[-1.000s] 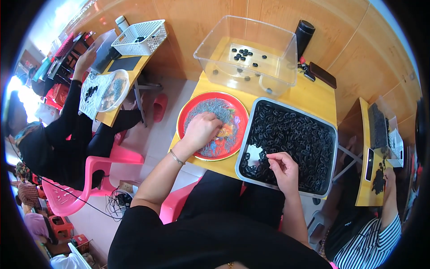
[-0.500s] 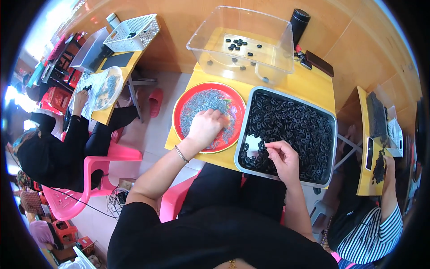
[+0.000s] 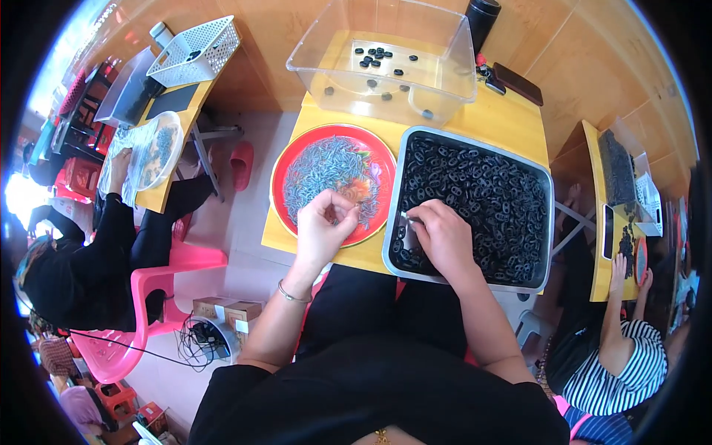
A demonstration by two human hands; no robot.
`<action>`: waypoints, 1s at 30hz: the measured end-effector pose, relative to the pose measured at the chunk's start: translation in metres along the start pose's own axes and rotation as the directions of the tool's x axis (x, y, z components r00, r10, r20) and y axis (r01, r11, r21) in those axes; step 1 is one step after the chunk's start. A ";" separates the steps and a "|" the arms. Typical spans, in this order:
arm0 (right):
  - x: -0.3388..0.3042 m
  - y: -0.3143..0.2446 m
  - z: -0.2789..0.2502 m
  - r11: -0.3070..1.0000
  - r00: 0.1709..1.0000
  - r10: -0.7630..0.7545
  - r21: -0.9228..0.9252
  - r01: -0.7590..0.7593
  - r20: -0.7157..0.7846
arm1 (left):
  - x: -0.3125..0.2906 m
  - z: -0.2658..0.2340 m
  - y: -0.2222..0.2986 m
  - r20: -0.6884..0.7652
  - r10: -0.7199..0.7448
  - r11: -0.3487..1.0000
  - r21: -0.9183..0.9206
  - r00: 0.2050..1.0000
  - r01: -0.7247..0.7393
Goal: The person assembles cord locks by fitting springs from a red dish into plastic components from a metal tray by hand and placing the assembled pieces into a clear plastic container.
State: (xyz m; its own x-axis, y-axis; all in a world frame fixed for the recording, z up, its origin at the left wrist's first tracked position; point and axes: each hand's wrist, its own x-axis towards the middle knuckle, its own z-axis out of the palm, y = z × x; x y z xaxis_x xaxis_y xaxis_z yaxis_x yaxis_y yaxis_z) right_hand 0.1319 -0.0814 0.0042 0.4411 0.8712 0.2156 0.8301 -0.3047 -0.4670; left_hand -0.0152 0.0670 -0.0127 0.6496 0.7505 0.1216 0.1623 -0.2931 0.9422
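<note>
A red round tray [image 3: 279, 178] with a gold rim holds a heap of thin silvery-grey pin-like pieces [image 3: 324, 165]. Over its near edge is my left hand [image 3: 326, 226], thumb and fingertips pinched together; whatever lies between them is too small to make out. To the right, a metal tray [image 3: 394, 194] is filled with small black oval pieces [image 3: 482, 200] that have holes in them. My right hand [image 3: 443, 236] is closed in a pinch above that tray's left part, beside a small bare patch. Its fingers hide what they grip.
Behind the trays stands a clear plastic bin [image 3: 445, 104] with several black pieces inside. A dark cylinder [image 3: 482, 18], keys and a brown case [image 3: 517, 83] lie near the wall. Other people work at tables [image 3: 159, 196] on the left and right. A pink chair [image 3: 141, 297] stands left.
My left hand has drawn back from the pile of pins to the red tray's near edge, now pinched. My right hand has moved up and left over the metal tray. The view has shifted slightly.
</note>
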 end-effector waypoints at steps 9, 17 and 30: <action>0.014 0.009 0.012 0.985 1.000 0.026 -0.170 -0.024 0.008 | -0.012 0.002 0.003 0.114 -0.131 0.848 -0.501 0.985 0.171; 0.021 0.005 0.015 0.976 0.996 0.011 -0.220 0.009 0.092 | -0.019 0.000 -0.009 0.015 -0.117 0.832 -0.545 0.993 0.106; 0.007 0.003 -0.003 0.956 0.978 -0.065 -0.269 0.118 0.200 | -0.018 0.010 0.018 0.121 -0.099 0.758 -0.634 0.988 0.153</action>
State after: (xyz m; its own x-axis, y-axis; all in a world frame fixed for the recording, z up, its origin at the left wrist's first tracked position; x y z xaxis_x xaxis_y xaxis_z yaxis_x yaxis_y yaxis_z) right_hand 0.1383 -0.0773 0.0065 0.3092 0.9485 0.0693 0.9374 -0.2918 -0.1900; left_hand -0.0168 0.0420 -0.0014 0.7154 0.6986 -0.0105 -0.2482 0.2682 0.9309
